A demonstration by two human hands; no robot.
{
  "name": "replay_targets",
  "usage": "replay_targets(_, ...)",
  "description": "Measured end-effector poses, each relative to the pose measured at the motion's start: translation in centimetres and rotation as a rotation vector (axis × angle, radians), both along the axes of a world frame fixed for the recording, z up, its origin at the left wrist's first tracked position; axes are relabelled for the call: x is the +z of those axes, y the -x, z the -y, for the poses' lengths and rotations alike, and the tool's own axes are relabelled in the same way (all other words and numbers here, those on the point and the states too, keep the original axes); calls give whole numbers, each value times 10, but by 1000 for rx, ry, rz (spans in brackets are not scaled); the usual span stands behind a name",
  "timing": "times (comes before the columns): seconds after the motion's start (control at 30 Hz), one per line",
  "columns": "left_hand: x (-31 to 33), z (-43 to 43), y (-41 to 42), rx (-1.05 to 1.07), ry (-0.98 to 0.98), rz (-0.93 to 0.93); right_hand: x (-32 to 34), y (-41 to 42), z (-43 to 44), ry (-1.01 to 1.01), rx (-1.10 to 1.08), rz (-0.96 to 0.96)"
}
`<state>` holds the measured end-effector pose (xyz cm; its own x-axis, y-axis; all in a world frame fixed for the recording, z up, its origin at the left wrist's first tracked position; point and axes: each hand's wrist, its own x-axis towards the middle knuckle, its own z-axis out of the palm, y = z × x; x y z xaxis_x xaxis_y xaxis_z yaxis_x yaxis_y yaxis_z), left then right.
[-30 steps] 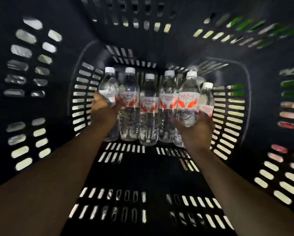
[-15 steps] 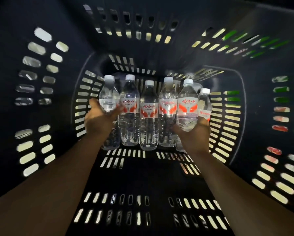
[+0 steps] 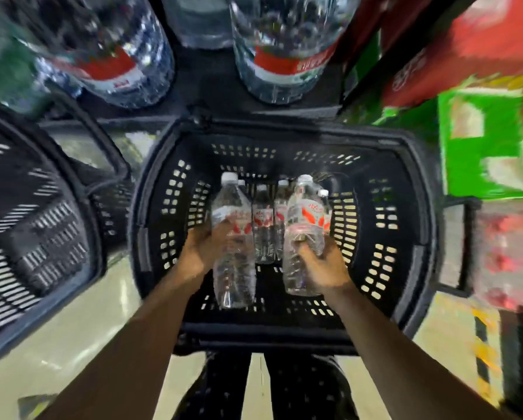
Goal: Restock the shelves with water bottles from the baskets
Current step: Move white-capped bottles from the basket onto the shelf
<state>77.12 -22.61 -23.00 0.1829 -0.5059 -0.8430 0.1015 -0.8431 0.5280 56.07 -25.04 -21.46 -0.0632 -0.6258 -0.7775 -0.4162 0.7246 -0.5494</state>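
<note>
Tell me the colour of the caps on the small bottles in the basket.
White. The head view shows the caps best.

Six small clear plastic water bottles [image 3: 263, 228], white-capped with red-and-white labels, show inside the black slotted plastic basket [image 3: 384, 225] at centre. Two of them are gripped, one by the left hand [image 3: 202, 250] and one by the right hand [image 3: 321, 268]. A second black slotted basket [image 3: 42, 225] lies to its left, and three large clear red-labelled bottles [image 3: 108, 56] stand beyond its far rim.
</note>
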Motion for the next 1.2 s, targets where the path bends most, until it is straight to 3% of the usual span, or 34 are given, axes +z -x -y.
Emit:
replay_targets(0.3, 250, -32, 8, 42, 30, -158, 248, -12, -35, -31, -133, 379)
replay_targets(0.53, 411, -67, 9, 38, 142, -86, 382, -15, -81, 166, -90, 294)
replay_targets(0.7, 477, -92, 8, 72, 314, -169, 445, -14, -95, 103, -265, 483)
replay_targets(0.9, 536, -82, 31, 69, 427, -132, 498, 10, -88, 239, -363, 732)
replay_targets(1.0, 563, -70, 45, 59, 464, -113, 525, 32, -70, 310, -274, 818)
replay_targets(1.2, 601, -27, 70, 71, 610, -117, 570, 66, -19, 413, 19, 767)
